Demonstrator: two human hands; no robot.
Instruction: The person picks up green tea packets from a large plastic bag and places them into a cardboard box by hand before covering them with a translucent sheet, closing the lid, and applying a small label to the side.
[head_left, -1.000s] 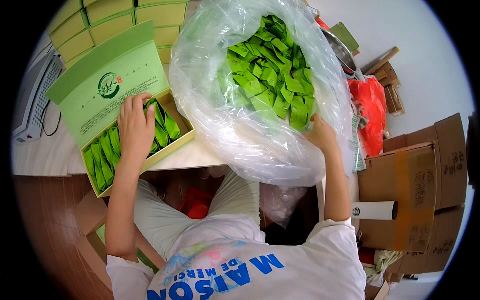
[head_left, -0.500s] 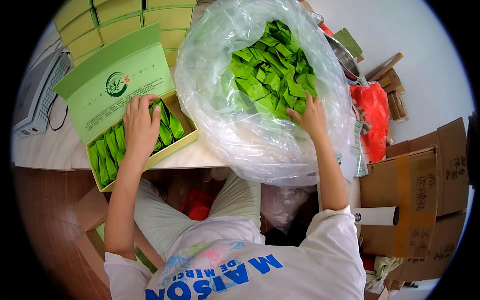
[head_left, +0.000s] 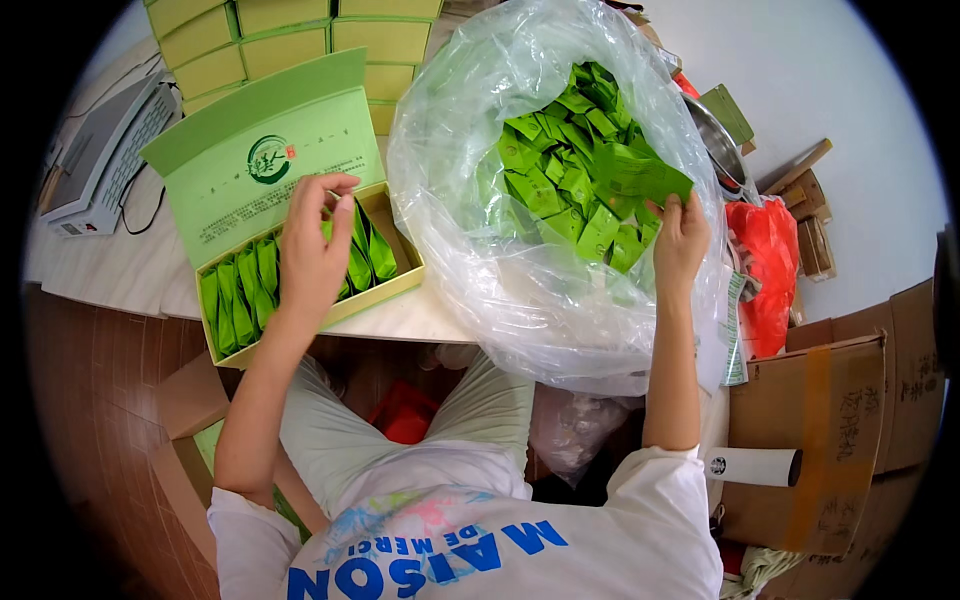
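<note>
A light-green gift box (head_left: 375,295) lies with its lid (head_left: 205,190) raised at the left of the table, a row of shiny green sachets (head_left: 240,290) standing in it. Over the box hovers my left hand (head_left: 318,235), open, its fingers bent and apart from the thumb, hiding some of the sachets. At the right, my right hand (head_left: 682,240) pinches a flat green packet (head_left: 640,178) by its edge. That packet is above a heap of loose green packets (head_left: 565,165) inside a large clear plastic bag (head_left: 460,230).
Stacked yellow-green boxes (head_left: 285,50) stand behind the open box. A grey-white machine (head_left: 105,160) is at the far left. Right of the bag are a metal bowl (head_left: 712,140), a red plastic bag (head_left: 762,265), a white tumbler (head_left: 750,467) and large cardboard cartons (head_left: 810,420).
My right hand has lifted a green packet from the heap and turned it up at the bag's right side. My left hand has risen off the sachets a little. The whole view has shifted slightly.
</note>
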